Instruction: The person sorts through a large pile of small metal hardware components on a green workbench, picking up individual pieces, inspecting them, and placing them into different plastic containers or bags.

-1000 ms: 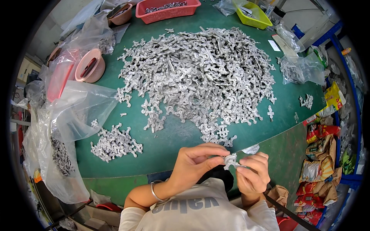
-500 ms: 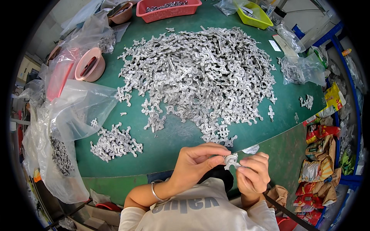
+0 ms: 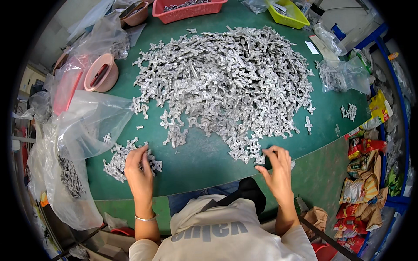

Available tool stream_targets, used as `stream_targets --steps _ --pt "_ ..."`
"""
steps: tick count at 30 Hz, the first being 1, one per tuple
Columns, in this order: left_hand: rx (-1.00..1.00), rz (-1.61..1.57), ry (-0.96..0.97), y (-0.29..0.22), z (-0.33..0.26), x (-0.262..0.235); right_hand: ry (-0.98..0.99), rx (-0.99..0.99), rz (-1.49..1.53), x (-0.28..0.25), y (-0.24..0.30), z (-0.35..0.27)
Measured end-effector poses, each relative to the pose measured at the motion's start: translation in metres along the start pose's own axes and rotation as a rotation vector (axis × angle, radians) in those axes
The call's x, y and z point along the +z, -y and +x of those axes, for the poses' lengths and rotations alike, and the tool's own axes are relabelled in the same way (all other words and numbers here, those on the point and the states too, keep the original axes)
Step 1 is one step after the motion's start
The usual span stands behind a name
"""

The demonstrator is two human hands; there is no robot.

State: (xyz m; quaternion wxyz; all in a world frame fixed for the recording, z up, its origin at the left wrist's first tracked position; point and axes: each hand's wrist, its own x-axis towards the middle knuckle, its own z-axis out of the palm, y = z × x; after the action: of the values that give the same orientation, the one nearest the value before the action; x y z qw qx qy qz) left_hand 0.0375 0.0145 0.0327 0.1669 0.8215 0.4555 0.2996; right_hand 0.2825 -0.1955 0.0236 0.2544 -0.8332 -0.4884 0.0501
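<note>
A large heap of small silver-grey cast metal parts [image 3: 226,82] covers the middle of the table. A smaller pile of the same parts [image 3: 115,163] lies at the near left. Over that small pile is my left hand [image 3: 139,169], with thumb and fingertips slightly apart and no part visible between them. My right hand [image 3: 278,172] is at the heap's near right tip, next to a few outlying parts [image 3: 250,150]. Its thumb and forefinger are spread, and it holds nothing I can see.
The green table [image 3: 200,167] curves along its near edge. Clear plastic bags [image 3: 93,122] and a pink bowl [image 3: 104,74] stand left. A red basket [image 3: 187,12] and a yellow-green tray [image 3: 289,17] are at the back. Bagged parts [image 3: 342,76] lie right, near a blue shelf [image 3: 383,143].
Both hands were together at the table's near edge with one metal part between them. My left hand has moved left to the small pile; my right has moved forward to the heap and opened.
</note>
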Motion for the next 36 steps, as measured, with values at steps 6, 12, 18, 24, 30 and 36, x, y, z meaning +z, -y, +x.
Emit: stream_targets --steps 6,12,18,24,30,36 --pt "0.041 0.165 -0.101 -0.002 -0.004 0.002 -0.143 0.006 0.17 0.011 -0.016 0.001" --pt "0.107 -0.591 0.406 -0.07 -0.015 0.017 -0.166 -0.009 0.496 -0.003 0.023 0.002" --pt "-0.145 -1.201 0.653 -0.111 -0.024 0.035 -0.266 -0.279 0.373 -0.013 0.05 0.005" --pt "-0.235 -1.376 0.654 -0.106 -0.024 0.038 -0.185 -0.257 0.552 -0.019 0.051 0.006" --pt "-0.293 -1.404 0.659 -0.108 -0.025 0.037 -0.136 0.066 0.953 -0.015 0.049 -0.003" --pt "-0.185 -1.291 0.682 -0.108 -0.024 0.036 -0.137 0.074 1.068 -0.012 0.044 -0.006"
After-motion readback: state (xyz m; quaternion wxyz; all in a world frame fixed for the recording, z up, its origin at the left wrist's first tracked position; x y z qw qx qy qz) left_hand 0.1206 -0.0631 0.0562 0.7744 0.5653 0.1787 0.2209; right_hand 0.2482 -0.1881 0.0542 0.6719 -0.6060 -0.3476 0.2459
